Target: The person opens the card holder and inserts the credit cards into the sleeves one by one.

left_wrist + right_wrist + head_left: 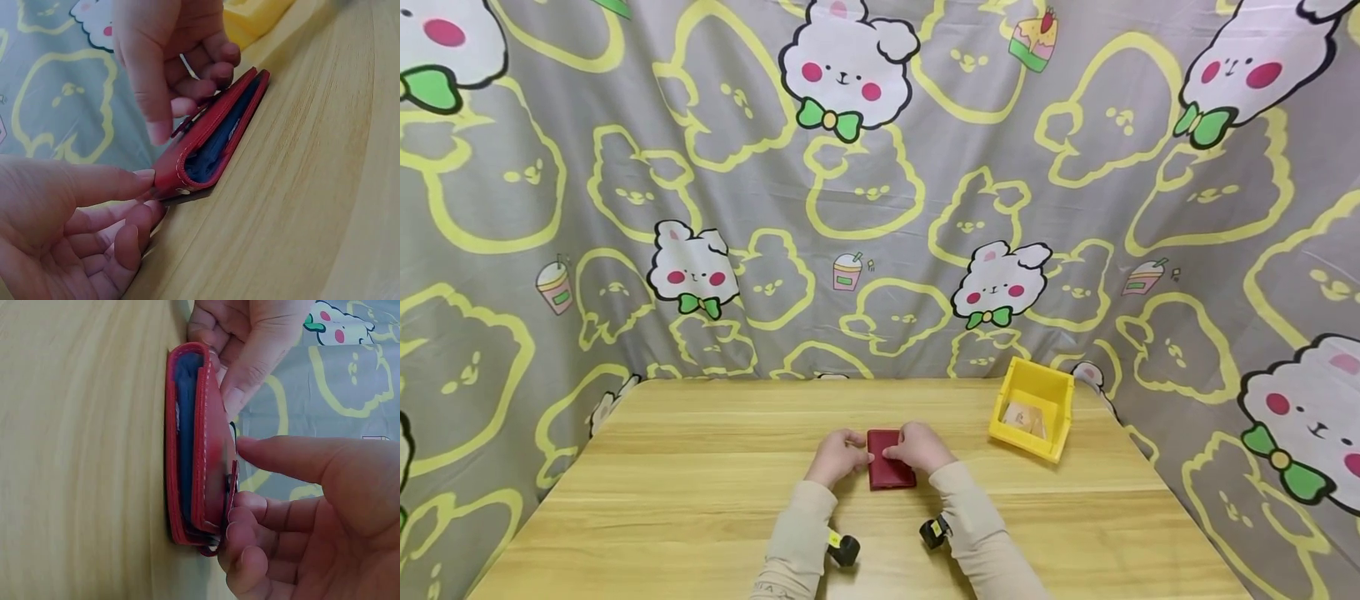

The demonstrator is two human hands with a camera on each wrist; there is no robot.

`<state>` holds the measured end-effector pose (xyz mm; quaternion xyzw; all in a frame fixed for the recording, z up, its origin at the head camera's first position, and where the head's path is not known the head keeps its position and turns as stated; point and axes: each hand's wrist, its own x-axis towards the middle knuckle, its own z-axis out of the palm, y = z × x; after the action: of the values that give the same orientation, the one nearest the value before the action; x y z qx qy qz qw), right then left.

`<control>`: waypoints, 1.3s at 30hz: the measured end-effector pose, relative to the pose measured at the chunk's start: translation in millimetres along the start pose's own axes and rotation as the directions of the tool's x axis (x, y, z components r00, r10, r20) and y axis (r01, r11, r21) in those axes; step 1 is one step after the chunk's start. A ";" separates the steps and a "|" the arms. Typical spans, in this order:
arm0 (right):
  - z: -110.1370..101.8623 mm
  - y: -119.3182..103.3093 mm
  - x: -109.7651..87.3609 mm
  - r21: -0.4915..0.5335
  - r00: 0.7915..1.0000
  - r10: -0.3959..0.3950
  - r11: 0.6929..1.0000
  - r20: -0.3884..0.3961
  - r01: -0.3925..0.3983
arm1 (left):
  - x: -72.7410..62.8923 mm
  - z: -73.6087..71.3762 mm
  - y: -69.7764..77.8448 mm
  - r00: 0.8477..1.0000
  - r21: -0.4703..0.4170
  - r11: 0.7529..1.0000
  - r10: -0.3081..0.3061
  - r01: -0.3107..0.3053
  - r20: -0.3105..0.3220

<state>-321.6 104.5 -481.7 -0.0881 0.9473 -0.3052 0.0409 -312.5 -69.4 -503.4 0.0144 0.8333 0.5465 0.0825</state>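
red wallet (891,473) on worktop (662,483), left hand (837,458) pinching its spine edge, right hand (920,447) loose, fingertips at its strap (234,472), yellow bin (1025,444) off to the right

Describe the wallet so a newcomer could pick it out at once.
Find the wooden table, then the left hand and right hand over it. The wallet lies between them: a folded dark-red rectangle with pale edge stitching. Its red color and low, flat shape set it apart from the open yellow bin to the right.
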 end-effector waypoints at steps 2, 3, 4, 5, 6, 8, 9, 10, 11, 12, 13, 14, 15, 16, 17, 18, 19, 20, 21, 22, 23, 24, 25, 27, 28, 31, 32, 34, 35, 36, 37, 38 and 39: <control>2.3 0.5 0.8 0.002 1.000 0.007 1.000 0.004 -0.007 | 0.3 -0.1 0.1 1.000 0.000 1.000 0.000 0.000 -0.002; 3.3 0.9 1.3 -0.004 1.000 0.006 1.000 0.004 -0.006 | 0.5 0.0 0.2 1.000 0.000 1.000 0.000 0.000 -0.004; 4.2 1.2 1.6 -0.006 1.000 0.006 1.000 0.006 -0.006 | 0.6 0.0 0.4 1.000 -0.001 1.000 -0.001 0.001 -0.004; 4.8 1.3 1.9 -0.005 1.000 0.011 1.000 0.010 -0.011 | 0.8 0.1 0.2 1.000 -0.002 1.000 -0.001 0.001 -0.004; 5.2 1.3 2.1 -0.004 1.000 0.014 1.000 0.013 -0.014 | 0.9 0.2 0.1 1.000 -0.002 1.000 0.000 0.000 -0.003; 5.8 1.5 2.7 0.002 1.000 0.018 1.000 0.015 -0.018 | 1.0 0.4 -0.5 1.000 -0.004 1.000 0.000 0.000 0.000; 5.8 1.8 3.0 0.008 1.000 0.020 1.000 0.020 -0.021 | 1.0 0.3 -0.7 1.000 -0.007 1.000 0.000 0.000 0.000; 5.5 1.9 3.2 0.022 0.999 0.023 0.999 0.026 -0.023 | 1.3 0.3 -1.0 1.000 -0.007 1.000 0.002 -0.002 -0.001; 5.2 2.3 3.5 0.035 0.999 0.023 0.999 0.033 -0.024 | 1.4 0.3 -1.3 1.000 -0.007 1.000 0.004 -0.004 -0.003; 5.0 2.7 3.8 0.051 0.999 0.023 0.998 0.040 -0.025 | 1.7 0.3 -1.6 1.000 -0.007 1.000 0.005 -0.005 -0.006; 4.5 3.3 4.1 0.073 0.999 0.024 0.997 0.049 -0.028 | 1.9 0.3 -1.9 1.000 -0.005 1.000 0.007 -0.007 -0.008; 4.3 4.2 4.5 0.093 0.998 0.028 0.995 0.059 -0.033 | 2.2 0.4 -1.9 1.000 -0.005 1.000 0.004 -0.004 -0.009; 4.0 5.2 4.8 0.114 0.997 0.032 0.993 0.070 -0.040 | 2.3 0.5 -2.1 1.000 0.000 1.000 0.008 -0.008 -0.010; 3.8 6.5 5.0 0.130 0.997 0.034 0.991 0.075 -0.043 | 2.5 0.8 -2.1 1.000 0.001 1.000 0.007 -0.007 -0.010; 3.4 7.8 5.1 0.143 0.996 0.037 0.988 0.081 -0.048 | 2.6 1.1 -1.9 1.000 0.001 1.000 0.008 -0.008 -0.008; 2.8 9.1 5.1 0.158 0.995 0.039 0.986 0.086 -0.052 | 2.4 1.3 -1.5 1.000 0.002 1.000 0.008 -0.008 -0.006; 2.0 10.5 5.1 0.172 0.995 0.042 0.983 0.094 -0.058 | 2.3 1.7 -1.2 1.000 0.005 1.000 0.008 -0.008 -0.004; 1.2 11.8 5.0 0.183 0.994 0.044 0.981 0.101 -0.062 | 2.1 2.0 -0.6 1.000 0.005 1.000 0.004 -0.004 -0.002; 0.3 12.7 4.7 0.197 0.993 0.044 0.978 0.110 -0.065 | 1.6 2.2 0.1 1.000 0.007 1.000 0.003 -0.003 -0.003; -0.8 13.5 4.4 0.208 0.992 0.041 0.976 0.117 -0.065 | 1.4 2.6 0.5 1.000 0.009 1.000 0.001 -0.001 -0.004; -2.0 13.9 4.1 0.221 0.991 0.039 0.973 0.127 -0.067 | 1.1 2.9 1.0 1.000 0.015 1.000 0.004 -0.004 -0.007; -3.0 14.3 3.7 0.232 0.990 0.035 0.971 0.135 -0.066 | 1.0 3.3 1.4 1.000 0.020 1.000 0.005 -0.004 -0.010; -4.0 14.3 3.4 0.241 0.989 0.031 0.968 0.143 -0.065 | 1.0 3.6 1.5 1.000 0.024 1.000 0.002 -0.002 -0.013; -6.0 14.0 2.8 0.268 0.987 0.020 0.961 0.158 -0.063 | 1.1 4.0 2.2 1.000 0.028 1.000 0.001 -0.001 -0.017; -6.8 13.9 2.5 0.277 0.987 0.011 0.959 0.162 -0.056 | 1.1 4.1 2.5 1.000 0.034 0.999 0.006 -0.006 -0.019; -8.9 14.4 2.3 0.321 0.983 -0.008 0.946 0.182 -0.051 | 0.6 4.3 4.1 1.000 0.037 0.999 0.002 -0.002 -0.016; -9.2 15.2 2.6 0.333 0.982 -0.013 0.942 0.187 -0.050 | 0.2 4.3 4.6 1.000 0.037 0.999 0.001 -0.001 -0.015; -9.2 17.3 3.3 0.356 0.980 -0.021 0.933 0.198 -0.052 | -0.4 4.2 5.5 1.000 0.042 0.999 0.000 0.000 -0.013; -9.2 18.4 3.7 0.368 0.978 -0.021 0.928 0.207 -0.058 | -0.7 4.4 5.7 1.000 0.042 0.999 -0.005 0.005 -0.012; -8.9 19.6 4.1 0.378 0.977 -0.023 0.924 0.213 -0.060 | -0.9 4.7 5.7 1.000 0.041 0.999 -0.009 0.009 -0.013; -8.6 20.9 4.6 0.384 0.976 -0.026 0.921 0.218 -0.061 | -1.1 4.9 5.8 1.000 0.040 0.999 -0.013 0.013 -0.016; -8.4 22.0 4.8 0.396 0.974 -0.028 0.916 0.225 -0.065 | -1.2 5.0 5.7 1.000 0.043 0.999 -0.011 0.012 -0.018; -8.2 23.1 4.8 0.413 0.972 -0.032 0.908 0.231 -0.068 | -1.3 5.0 5.5 1.000 0.043 0.999 -0.010 0.011 -0.021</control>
<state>-330.7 126.7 -488.7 -0.1037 0.8493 -0.4882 0.1722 -310.8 -62.7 -500.2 0.0063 0.8458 0.5280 0.0764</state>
